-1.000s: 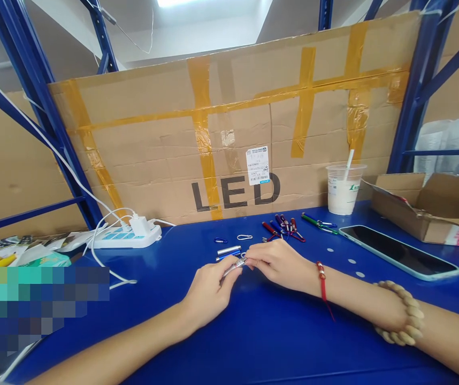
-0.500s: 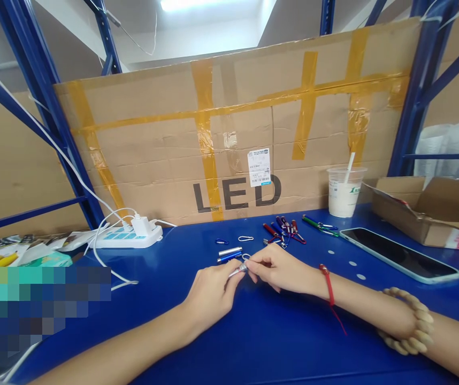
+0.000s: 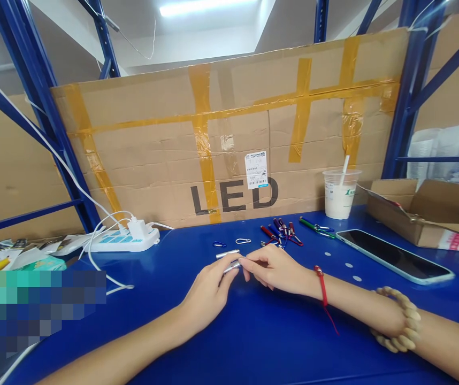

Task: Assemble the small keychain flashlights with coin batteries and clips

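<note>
Between my two hands is a small silver metal tube (image 3: pixel 232 266), angled up to the right. My left hand (image 3: pixel 205 289) pinches its lower left part between thumb and fingers. The fingertips of my right hand (image 3: pixel 272 268) are closed on its other end, covering that end. Just beyond the fingers a second silver tube (image 3: pixel 226 254) lies on the blue table (image 3: pixel 277 342). Farther back are a blue carabiner clip (image 3: pixel 219 244) and a silver carabiner clip (image 3: pixel 243 240). Several red, blue and purple metal tubes with clips (image 3: pixel 281 230) lie in a pile behind my right hand.
Green tubes with clips (image 3: pixel 313 225) lie right of the pile, near a phone (image 3: pixel 394 256). A drink cup with a straw (image 3: pixel 339 198) and an open cardboard box (image 3: pixel 418 214) stand at the right. A power strip (image 3: pixel 121 241) with white cables sits left. Taped cardboard (image 3: pixel 153 160) closes off the back.
My hands still hold the silver tube, and more of its length shows between them. A clip ring near my right fingertips and a blue tube beyond my left hand are hidden now.
</note>
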A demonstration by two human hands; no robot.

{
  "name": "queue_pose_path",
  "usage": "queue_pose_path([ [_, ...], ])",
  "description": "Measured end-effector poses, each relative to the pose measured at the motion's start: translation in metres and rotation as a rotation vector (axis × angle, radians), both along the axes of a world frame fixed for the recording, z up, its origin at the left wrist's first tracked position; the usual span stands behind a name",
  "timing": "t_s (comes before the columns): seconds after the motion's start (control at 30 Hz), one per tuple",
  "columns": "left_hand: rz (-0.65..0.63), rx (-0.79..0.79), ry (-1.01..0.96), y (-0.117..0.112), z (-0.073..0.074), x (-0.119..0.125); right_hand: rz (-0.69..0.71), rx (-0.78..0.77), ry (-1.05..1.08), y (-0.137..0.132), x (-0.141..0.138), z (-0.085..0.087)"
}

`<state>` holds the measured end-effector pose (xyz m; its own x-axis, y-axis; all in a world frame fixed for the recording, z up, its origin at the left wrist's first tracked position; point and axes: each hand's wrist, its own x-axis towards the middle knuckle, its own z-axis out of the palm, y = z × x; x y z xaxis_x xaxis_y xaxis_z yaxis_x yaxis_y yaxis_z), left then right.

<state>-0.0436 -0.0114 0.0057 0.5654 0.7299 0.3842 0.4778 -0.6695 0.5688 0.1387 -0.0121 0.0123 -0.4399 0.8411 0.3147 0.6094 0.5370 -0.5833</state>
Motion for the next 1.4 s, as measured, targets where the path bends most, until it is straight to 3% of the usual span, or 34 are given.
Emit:
queue_pose_path([
  [0.17, 0.055, -0.189, -0.128, 0.007, -0.001, -0.001, -0.089, 0.386, 0.025, 0.01, 0.01, 0.0],
  [0.27, 0.027, -0.228, -0.153, 0.009, -0.003, -0.001, -0.002, 0.562, 0.033, 0.014, 0.015, 0.0],
  [0.37, -0.02, -0.233, -0.125, 0.008, -0.002, 0.0, 0.071, 0.628, 0.021, 0.014, 0.017, 0.0],
  [0.6, -0.064, -0.095, 0.045, 0.006, -0.002, -0.002, 0.11, 0.561, 0.02, 0.009, 0.013, 0.003],
  [0.87, -0.036, 0.054, 0.212, -0.001, -0.007, -0.005, 0.067, 0.519, 0.021, -0.001, 0.006, -0.006],
  [1.23, 0.011, 0.179, 0.319, -0.001, -0.008, -0.006, -0.033, 0.098, 0.248, -0.006, -0.005, -0.003],
  [1.4, 0.02, 0.319, 0.311, -0.001, -0.009, -0.006, -0.055, -0.05, 0.288, -0.008, -0.007, -0.002],
])
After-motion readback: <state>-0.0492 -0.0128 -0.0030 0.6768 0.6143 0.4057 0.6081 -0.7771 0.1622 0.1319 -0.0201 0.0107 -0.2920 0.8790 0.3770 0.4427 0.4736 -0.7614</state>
